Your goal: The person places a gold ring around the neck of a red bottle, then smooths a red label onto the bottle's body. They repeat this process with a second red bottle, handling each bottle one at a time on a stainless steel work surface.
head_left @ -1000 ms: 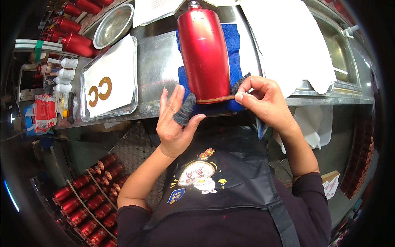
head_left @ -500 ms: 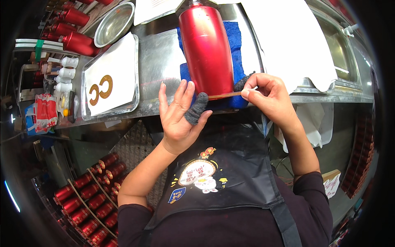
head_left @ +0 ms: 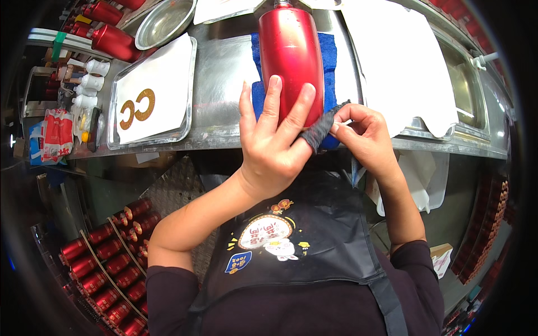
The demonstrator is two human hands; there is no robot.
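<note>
A glossy red bottle (head_left: 291, 50) lies on a blue cloth (head_left: 328, 61) with its base toward me. My left hand (head_left: 274, 151) is spread open over the bottle's near end, some fingertips resting on the red surface. Its index finger wears a dark grey cover (head_left: 318, 132) and reaches across the base to the right. There my right hand (head_left: 367, 137) is closed in a pinch at the base's right edge, touching or nearly touching that finger. The thin brown strip it held is now almost wholly hidden by the fingers.
On the left, a metal tray (head_left: 189, 120) bears white paper with gold C-shaped pieces (head_left: 144, 105). Behind it sits a metal bowl (head_left: 168, 25). White sheets (head_left: 400, 67) cover the right side. Red bottles (head_left: 112, 263) stand stacked low at left.
My left hand has moved right and up onto the bottle, its covered finger now over the strip along the base. My right hand keeps its pinch. The whole view has shifted slightly.
</note>
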